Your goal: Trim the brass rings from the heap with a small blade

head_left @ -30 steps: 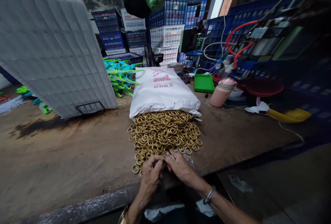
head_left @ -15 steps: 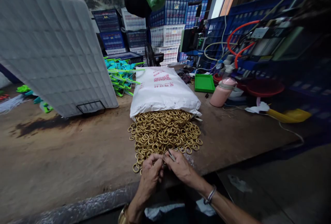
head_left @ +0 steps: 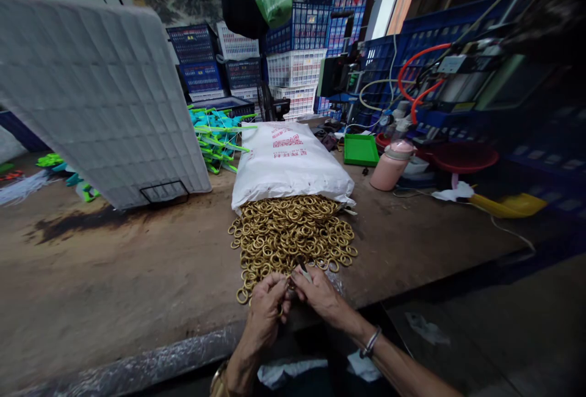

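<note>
A heap of brass rings (head_left: pixel 293 235) spills from the open mouth of a white sack (head_left: pixel 290 160) onto the brown bench (head_left: pixel 114 275). My left hand (head_left: pixel 268 308) is closed at the heap's near edge and pinches a brass ring. My right hand (head_left: pixel 320 293) is closed right beside it, gripping a thin metal tool (head_left: pixel 303 270) whose tip points toward the left fingers. The two hands touch at the fingertips. A bracelet sits on my right wrist.
A large grey quilted board (head_left: pixel 96 98) leans at the left. Teal and green plastic parts (head_left: pixel 215 134) lie behind it. A green tray (head_left: pixel 361 149), a pink jug (head_left: pixel 391 165), a red basin (head_left: pixel 464 156) and a yellow scoop (head_left: pixel 513 204) stand at the right. Stacked crates (head_left: pixel 293 67) fill the back.
Both hands stay together at the heap's near edge with only small finger movements. The view has shifted slightly.
</note>
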`<action>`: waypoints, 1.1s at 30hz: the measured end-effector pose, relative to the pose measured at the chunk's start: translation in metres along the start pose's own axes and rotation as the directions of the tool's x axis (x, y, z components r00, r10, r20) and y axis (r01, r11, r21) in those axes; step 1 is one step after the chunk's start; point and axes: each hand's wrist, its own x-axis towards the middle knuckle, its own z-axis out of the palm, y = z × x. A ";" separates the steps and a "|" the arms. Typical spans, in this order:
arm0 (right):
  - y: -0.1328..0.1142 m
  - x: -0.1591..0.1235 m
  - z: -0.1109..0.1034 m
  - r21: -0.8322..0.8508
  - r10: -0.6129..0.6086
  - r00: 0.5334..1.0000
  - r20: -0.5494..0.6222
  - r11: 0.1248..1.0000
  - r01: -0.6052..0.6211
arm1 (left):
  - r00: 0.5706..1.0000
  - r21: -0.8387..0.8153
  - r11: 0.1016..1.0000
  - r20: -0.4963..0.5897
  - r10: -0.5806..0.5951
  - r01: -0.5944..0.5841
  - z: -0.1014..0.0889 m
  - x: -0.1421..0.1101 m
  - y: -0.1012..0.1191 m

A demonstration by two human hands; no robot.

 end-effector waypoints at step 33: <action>-0.004 0.001 0.001 -0.017 0.012 0.997 -0.073 1.000 -0.014 | 0.996 0.182 0.981 0.074 0.052 -0.065 0.004 -0.001 0.001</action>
